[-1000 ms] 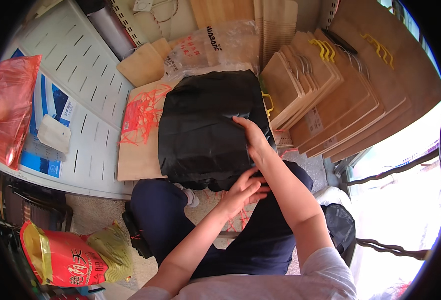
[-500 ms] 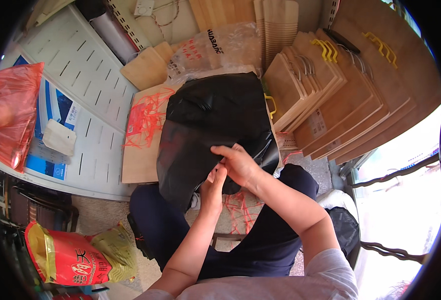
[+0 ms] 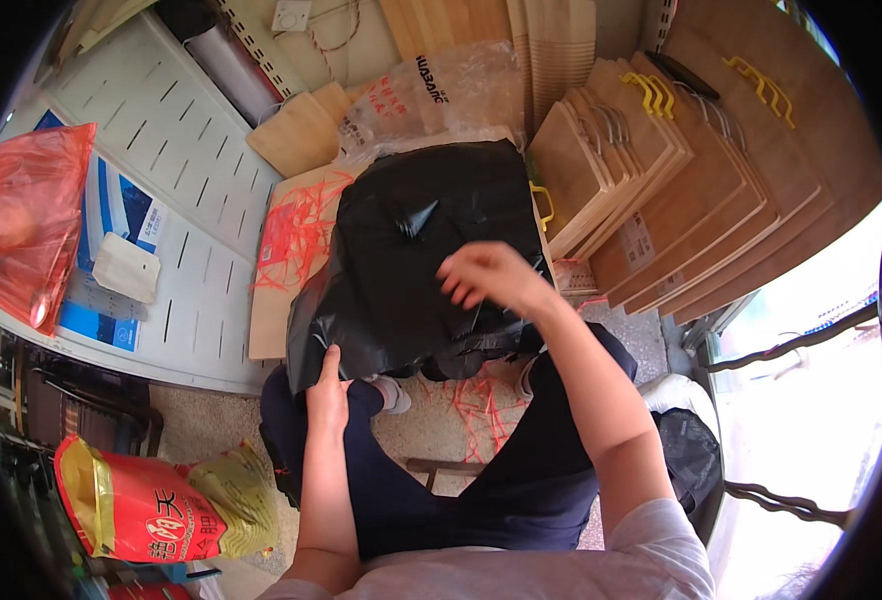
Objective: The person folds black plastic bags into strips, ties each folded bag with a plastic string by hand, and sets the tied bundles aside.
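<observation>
Hands now parted: left hand pinches black plastic at its 7 o'clock corner, right hand half-open over its 4 o'clock, contact unclear, plastic ahead at 12 o'clock, only left grip certain.

Right hand, blurred; left hand, partly hidden

A light grey, short-sleeved shirt is worn, its right sleeve cut above the elbow. Dark navy trousers are worn below. The left hand and right hand are uncovered, as are both forearms. Pale footwear is shown only in part, its kind unclear.
</observation>
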`<state>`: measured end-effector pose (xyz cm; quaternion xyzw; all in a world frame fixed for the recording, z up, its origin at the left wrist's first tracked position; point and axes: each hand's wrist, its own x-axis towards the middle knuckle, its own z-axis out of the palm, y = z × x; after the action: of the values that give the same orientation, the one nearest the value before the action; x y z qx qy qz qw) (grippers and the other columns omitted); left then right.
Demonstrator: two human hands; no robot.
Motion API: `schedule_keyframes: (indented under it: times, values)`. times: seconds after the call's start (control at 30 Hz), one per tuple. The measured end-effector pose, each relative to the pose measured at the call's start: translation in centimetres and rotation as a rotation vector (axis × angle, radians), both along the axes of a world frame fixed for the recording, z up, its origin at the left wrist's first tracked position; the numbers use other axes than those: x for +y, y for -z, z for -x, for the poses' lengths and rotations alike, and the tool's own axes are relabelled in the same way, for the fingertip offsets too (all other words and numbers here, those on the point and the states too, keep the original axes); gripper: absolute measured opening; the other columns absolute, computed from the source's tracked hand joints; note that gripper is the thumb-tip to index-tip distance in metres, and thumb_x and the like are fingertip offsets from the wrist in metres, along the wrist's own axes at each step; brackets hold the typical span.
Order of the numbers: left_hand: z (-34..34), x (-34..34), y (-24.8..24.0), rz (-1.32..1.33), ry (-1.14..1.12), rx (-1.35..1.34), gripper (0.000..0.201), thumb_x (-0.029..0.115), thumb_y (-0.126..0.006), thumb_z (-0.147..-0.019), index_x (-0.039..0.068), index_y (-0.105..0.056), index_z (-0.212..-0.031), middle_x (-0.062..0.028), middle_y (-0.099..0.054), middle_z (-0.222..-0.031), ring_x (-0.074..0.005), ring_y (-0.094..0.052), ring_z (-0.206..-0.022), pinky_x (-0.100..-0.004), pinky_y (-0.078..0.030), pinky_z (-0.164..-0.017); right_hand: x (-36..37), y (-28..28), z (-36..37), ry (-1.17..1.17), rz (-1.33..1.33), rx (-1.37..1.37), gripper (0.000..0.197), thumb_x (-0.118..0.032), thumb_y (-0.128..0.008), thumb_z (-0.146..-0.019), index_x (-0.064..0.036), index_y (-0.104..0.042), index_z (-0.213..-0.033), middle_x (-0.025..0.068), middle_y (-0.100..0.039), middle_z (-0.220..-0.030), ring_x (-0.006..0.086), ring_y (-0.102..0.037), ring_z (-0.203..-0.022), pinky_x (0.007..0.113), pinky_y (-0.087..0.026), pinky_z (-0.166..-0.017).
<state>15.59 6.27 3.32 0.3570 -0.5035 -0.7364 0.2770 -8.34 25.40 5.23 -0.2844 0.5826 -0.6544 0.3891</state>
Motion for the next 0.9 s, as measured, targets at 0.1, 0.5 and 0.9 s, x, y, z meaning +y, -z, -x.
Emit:
schedule_keyframes:
  times: [0.1, 0.5, 0.9]
  values:
    - [-1.8, -1.5, -0.9, 0.151, 0.030, -0.309, 0.038, 0.016, -0.063, -0.092, 0.001, -0.054, -0.126, -0.0084, -0.058, -0.125, -0.0206, -0.060, -0.108, -0.0398, -0.046, -0.094, -1.1, 3.3, 4.3, 0.545, -0.211, 0.762, 0.023, -0.021, -0.065, -0.085, -0.0001, -0.068, -0.094, 0.0167, -0.068, -0.086, 0.0311, -0.067, -0.079, 0.036, -0.053, -0.073]
    - [-1.7, -3.2, -5.2, 1.109, 0.461, -0.522, 0.030, 0.023, -0.061, -0.091, 0.001, -0.064, -0.111, -0.0166, -0.066, -0.111, -0.0322, -0.061, -0.106, -0.0364, -0.046, -0.093, -8.0, 5.4, 6.0, 0.428, -0.468, 0.711, 0.042, -0.028, -0.071, -0.077, 0.0054, -0.065, -0.102, 0.0237, -0.065, -0.105, 0.0381, -0.062, -0.102, 0.043, -0.051, -0.088]
    - [9.9, -11.1, -9.1, 0.769, 0.360, -0.415, 0.039, 0.020, -0.064, -0.089, 0.001, -0.058, -0.123, -0.0106, -0.063, -0.117, -0.0199, -0.059, -0.106, -0.0332, -0.046, -0.089, -1.0, 4.0, 5.2, 0.561, 0.000, 0.232, 0.026, -0.011, -0.067, -0.079, 0.0019, -0.064, -0.101, 0.0107, -0.068, -0.087, 0.0177, -0.064, -0.080, 0.031, -0.050, -0.074]
